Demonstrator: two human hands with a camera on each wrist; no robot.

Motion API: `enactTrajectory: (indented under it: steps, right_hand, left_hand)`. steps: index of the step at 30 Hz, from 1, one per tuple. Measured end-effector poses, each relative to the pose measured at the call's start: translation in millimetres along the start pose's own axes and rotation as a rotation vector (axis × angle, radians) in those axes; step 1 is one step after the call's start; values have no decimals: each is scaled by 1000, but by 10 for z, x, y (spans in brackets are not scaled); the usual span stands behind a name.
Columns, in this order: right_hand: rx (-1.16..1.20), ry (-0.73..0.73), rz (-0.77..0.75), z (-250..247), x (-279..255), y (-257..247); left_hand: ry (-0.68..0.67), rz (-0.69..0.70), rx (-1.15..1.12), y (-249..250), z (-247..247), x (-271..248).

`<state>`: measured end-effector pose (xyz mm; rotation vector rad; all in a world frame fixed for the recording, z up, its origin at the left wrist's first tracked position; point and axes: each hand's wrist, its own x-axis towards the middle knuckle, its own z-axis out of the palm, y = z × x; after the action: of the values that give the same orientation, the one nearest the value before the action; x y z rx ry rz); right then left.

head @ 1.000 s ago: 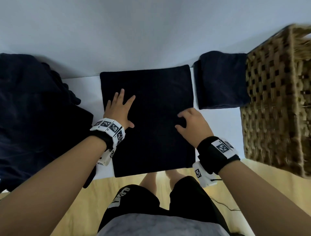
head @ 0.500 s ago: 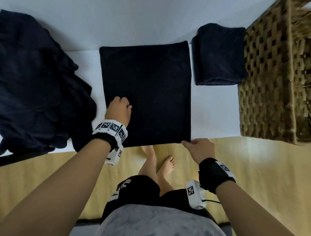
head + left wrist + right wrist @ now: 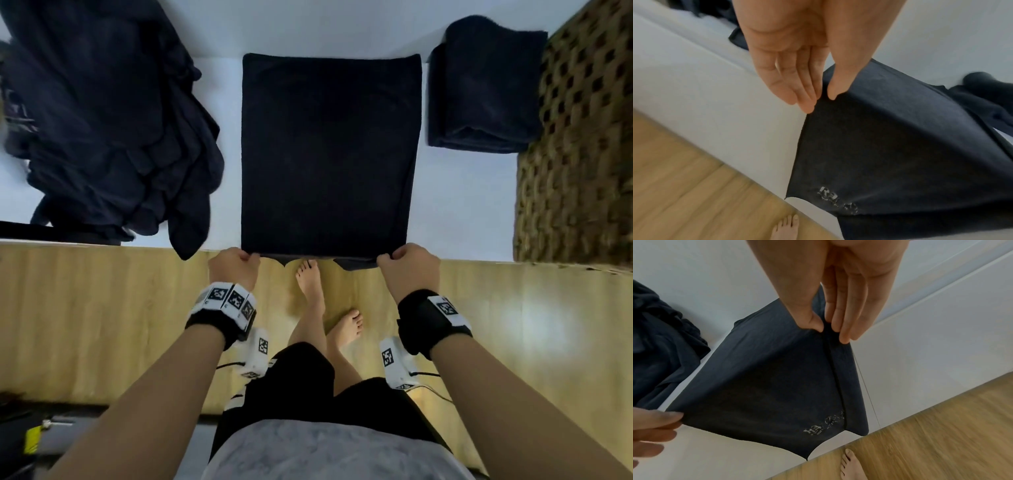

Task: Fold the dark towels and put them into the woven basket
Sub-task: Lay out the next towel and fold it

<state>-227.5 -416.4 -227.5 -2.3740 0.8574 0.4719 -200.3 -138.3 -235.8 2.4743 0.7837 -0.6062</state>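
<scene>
A dark towel (image 3: 329,154) lies flat on the white table (image 3: 459,202), its near edge hanging over the table's front. My left hand (image 3: 247,257) pinches the near left corner of the dark towel (image 3: 890,138) between thumb and fingers. My right hand (image 3: 390,257) pinches the near right corner of the same dark towel (image 3: 772,382). A folded dark towel (image 3: 483,85) rests at the back right, against the woven basket (image 3: 579,144). A heap of unfolded dark towels (image 3: 102,120) covers the left of the table.
The table's front edge runs just past my hands, with wooden floor (image 3: 102,315) and my bare feet (image 3: 310,284) below. The basket stands at the table's right end. A white wall (image 3: 308,24) rises behind the table.
My hands have drawn back from the towel's top to its near edge and taken hold of both near corners. The head view has tilted down toward the floor.
</scene>
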Motion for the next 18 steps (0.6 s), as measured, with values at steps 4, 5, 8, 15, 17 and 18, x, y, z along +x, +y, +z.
enactTrajectory:
  steps: [4,5,8,15,17,18]
  right_hand:
    - [-4,5,-18,20,15,0]
    - [-1,2,-21,20,25,10]
    - [48,-5,-19,-14,48,48]
    - [213,30,25,-381,112,197]
    - [275,17,40,-506,129,198]
    - [305,10,45,-559,133,188]
  left_hand:
    - [15,-143,-143,-18,77,83]
    - [27,-165,-210,-35,78,78]
    - [46,-189,-342,-79,41,26]
    - [84,-87,-262,3,-226,-55]
    - [78,-83,-286,29,-327,-65]
    - [88,-83,-307,55,-372,-75]
